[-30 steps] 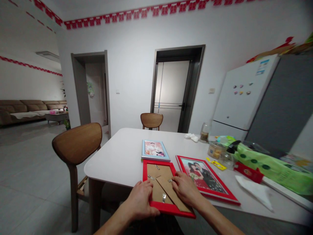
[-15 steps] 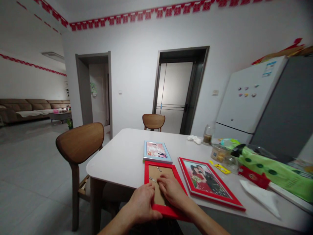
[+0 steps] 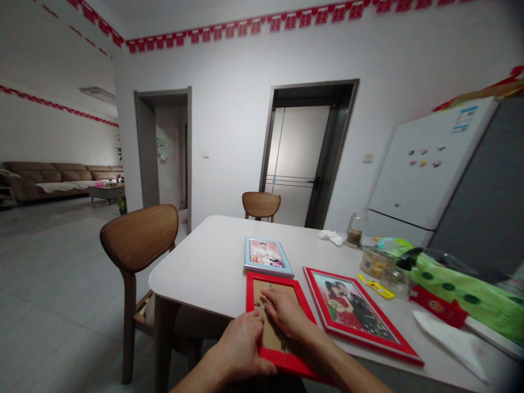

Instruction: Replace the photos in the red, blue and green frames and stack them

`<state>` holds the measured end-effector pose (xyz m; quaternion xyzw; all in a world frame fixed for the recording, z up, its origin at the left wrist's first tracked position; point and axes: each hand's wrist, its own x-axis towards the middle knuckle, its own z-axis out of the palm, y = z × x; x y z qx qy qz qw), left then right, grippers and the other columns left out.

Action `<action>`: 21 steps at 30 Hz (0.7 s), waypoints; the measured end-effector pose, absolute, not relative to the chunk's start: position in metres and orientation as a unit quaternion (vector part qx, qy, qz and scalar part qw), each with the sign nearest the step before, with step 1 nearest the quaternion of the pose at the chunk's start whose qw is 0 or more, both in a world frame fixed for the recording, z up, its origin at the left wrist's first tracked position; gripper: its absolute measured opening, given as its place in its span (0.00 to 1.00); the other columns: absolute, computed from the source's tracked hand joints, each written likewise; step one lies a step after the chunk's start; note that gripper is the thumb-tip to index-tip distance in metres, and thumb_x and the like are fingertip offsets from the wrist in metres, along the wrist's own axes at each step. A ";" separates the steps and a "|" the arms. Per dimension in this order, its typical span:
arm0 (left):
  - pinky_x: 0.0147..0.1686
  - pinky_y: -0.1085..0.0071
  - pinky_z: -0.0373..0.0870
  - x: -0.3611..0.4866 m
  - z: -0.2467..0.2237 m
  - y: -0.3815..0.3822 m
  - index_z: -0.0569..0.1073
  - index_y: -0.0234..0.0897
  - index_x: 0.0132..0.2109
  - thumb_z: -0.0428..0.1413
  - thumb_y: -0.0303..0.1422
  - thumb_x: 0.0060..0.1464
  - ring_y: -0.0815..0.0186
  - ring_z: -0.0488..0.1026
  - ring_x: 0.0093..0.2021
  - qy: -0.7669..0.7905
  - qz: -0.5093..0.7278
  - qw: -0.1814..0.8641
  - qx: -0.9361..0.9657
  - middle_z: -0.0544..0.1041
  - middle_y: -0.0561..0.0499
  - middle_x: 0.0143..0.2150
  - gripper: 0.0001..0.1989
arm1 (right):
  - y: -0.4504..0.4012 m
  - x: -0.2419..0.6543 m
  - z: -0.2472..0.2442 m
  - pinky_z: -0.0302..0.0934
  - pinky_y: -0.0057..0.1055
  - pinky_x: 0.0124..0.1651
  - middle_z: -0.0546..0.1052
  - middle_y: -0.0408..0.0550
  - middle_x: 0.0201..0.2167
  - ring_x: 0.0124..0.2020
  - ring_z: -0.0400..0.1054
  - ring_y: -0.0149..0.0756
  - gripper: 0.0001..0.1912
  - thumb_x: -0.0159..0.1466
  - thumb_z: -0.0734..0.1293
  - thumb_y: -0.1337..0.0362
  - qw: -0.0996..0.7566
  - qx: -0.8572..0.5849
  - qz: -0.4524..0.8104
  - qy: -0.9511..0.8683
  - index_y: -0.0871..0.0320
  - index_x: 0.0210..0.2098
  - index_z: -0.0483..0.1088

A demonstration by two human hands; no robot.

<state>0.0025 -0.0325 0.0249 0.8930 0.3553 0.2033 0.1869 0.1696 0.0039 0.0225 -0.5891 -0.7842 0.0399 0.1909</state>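
Note:
A red picture frame (image 3: pixel 250 292) lies face down, jutting over the table's front edge, with its brown backing board (image 3: pixel 272 341) uppermost. My left hand (image 3: pixel 241 341) is closed around the frame's near left side, thumb along the bottom rim. My right hand (image 3: pixel 289 314) reaches across the board, its bent fingertips at a small metal hanger (image 3: pixel 257 304) near the left rim; the exact contact is partly hidden. Another metal piece (image 3: pixel 269 285) sits near the top. Beside it, face up, are a larger red framed photo (image 3: pixel 352 311) and a light-blue framed photo (image 3: pixel 268 255).
On the white table (image 3: pixel 196 262) to the right are a yellow packaged item (image 3: pixel 379 288), a clear tub (image 3: pixel 374 263), a glass jar (image 3: pixel 355 232), a green bag (image 3: pixel 458 289) and white paper (image 3: pixel 448 341). Wooden chairs stand at the left (image 3: pixel 141 237) and far side (image 3: pixel 261 203).
The view has shifted slightly, moving the scene to the right. The fingers of my right hand have moved to the left-side metal hanger, which has turned. My left hand keeps its grip on the frame.

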 end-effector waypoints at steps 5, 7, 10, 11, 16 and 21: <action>0.41 0.72 0.64 -0.002 0.029 -0.039 0.69 0.36 0.32 0.63 0.42 0.31 0.61 0.67 0.40 0.340 0.181 0.182 0.905 0.70 0.50 0.38 0.20 | 0.031 0.188 0.018 0.53 0.27 0.33 0.74 0.49 0.32 0.34 0.66 0.35 0.12 0.57 0.57 0.60 0.197 -0.696 0.018 -0.691 0.57 0.32 0.70; 0.40 0.72 0.64 -0.002 0.029 -0.040 0.69 0.36 0.31 0.63 0.42 0.31 0.62 0.67 0.38 0.341 0.180 0.176 0.906 0.70 0.50 0.37 0.19 | 0.039 0.191 0.017 0.52 0.28 0.29 0.74 0.49 0.28 0.31 0.66 0.36 0.12 0.56 0.58 0.59 0.190 -0.718 0.017 -0.669 0.57 0.28 0.70; 0.40 0.72 0.64 -0.001 0.026 -0.040 0.69 0.36 0.31 0.63 0.43 0.29 0.62 0.67 0.38 0.346 0.188 0.175 0.902 0.69 0.50 0.37 0.21 | 0.047 0.190 0.014 0.51 0.28 0.27 0.74 0.49 0.28 0.31 0.67 0.37 0.11 0.55 0.59 0.58 0.186 -0.743 0.015 -0.643 0.57 0.27 0.69; 0.40 0.72 0.64 -0.001 0.025 -0.040 0.69 0.36 0.31 0.63 0.43 0.29 0.62 0.67 0.38 0.343 0.192 0.179 0.902 0.69 0.50 0.37 0.21 | 0.049 0.190 0.013 0.51 0.28 0.27 0.74 0.49 0.28 0.31 0.67 0.37 0.11 0.55 0.59 0.58 0.185 -0.747 0.015 -0.638 0.57 0.27 0.69; 0.43 0.71 0.62 -0.003 0.028 -0.040 0.69 0.36 0.34 0.62 0.43 0.32 0.61 0.67 0.40 0.344 0.189 0.178 0.903 0.70 0.50 0.39 0.22 | 0.053 0.189 0.010 0.52 0.29 0.29 0.74 0.51 0.30 0.32 0.67 0.38 0.10 0.54 0.60 0.59 0.198 -0.758 0.012 -0.622 0.58 0.28 0.69; 0.51 0.63 0.56 0.004 0.032 -0.045 0.68 0.35 0.40 0.61 0.40 0.36 0.56 0.63 0.48 0.353 0.127 0.150 0.915 0.67 0.44 0.48 0.22 | 0.046 0.193 0.019 0.54 0.28 0.30 0.74 0.51 0.26 0.29 0.66 0.35 0.15 0.57 0.54 0.59 0.247 -0.734 0.019 -0.632 0.60 0.24 0.68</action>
